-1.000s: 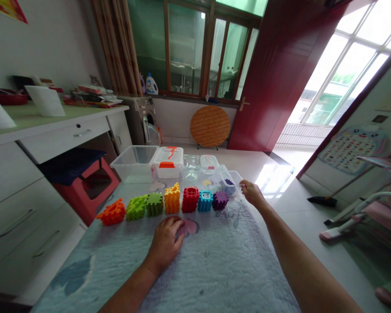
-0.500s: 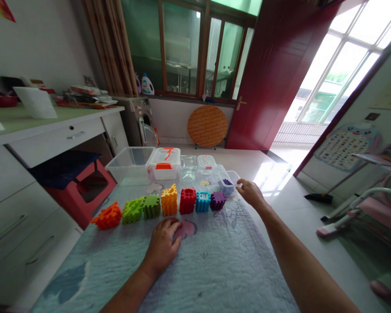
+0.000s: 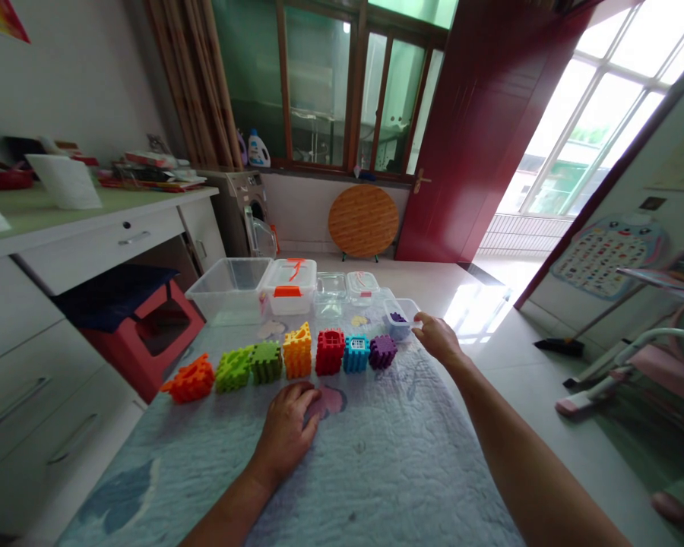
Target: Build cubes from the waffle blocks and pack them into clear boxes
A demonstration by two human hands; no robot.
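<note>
My left hand [image 3: 288, 425] rests palm down on the pale blue quilted cloth [image 3: 376, 471], fingers loosely curled, holding nothing I can see. Just beyond it runs a row of foam puzzle cubes: orange [image 3: 189, 379], light green [image 3: 232, 368], green [image 3: 267, 361], yellow-orange [image 3: 297, 350], red [image 3: 330, 351], cyan [image 3: 356, 353] and purple [image 3: 382, 351]. My right hand [image 3: 438, 337] reaches to the far right and pinches the rim of a small clear box [image 3: 400, 317] with purple pieces inside.
Behind the cubes stand a large clear tub [image 3: 228, 286], a lidded box with an orange latch [image 3: 289, 286] and smaller clear boxes [image 3: 362, 286]. White drawers [image 3: 45, 334] and a red stool [image 3: 148, 319] lie left. A washing machine [image 3: 251, 213] and a round wooden tabletop [image 3: 363, 221] stand behind.
My right hand has stayed at the small clear box's rim and my left hand has kept still on the cloth. Only the view has shifted slightly.
</note>
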